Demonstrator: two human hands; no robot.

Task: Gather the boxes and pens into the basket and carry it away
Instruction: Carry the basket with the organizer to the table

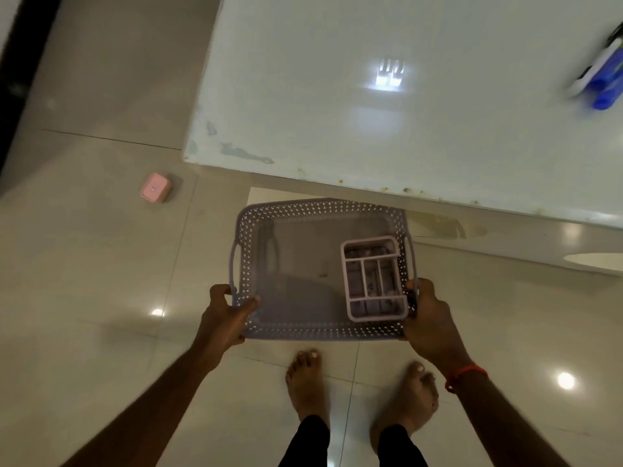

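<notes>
- The left hand [224, 318] grips the near left corner of the grey perforated plastic basket [320, 207], thumb hooked over the rim and fingers curled beneath.
- The right hand [429, 318] clasps the near right corner, fingers wrapped round it.
- The basket is held above the tiled floor [101, 264], by the near edge of the white table [337, 112].
- A pale pink divided plastic box [377, 299] sits against the basket's right wall.
- A small pink lidded box [155, 187] lies on the floor, left of the table.
- Blurred blue and white pens [603, 85] lie at the table's right edge.

The white glossy table [320, 129] fills the upper right of your view. Its near edge shows chipped, rust-spotted paint. Blue and white pens [601, 82], blurred, lie on it at the far right. The tiled floor [101, 281] carries a small pink box [156, 187], left of the table corner, and your bare feet [308, 382].
</notes>
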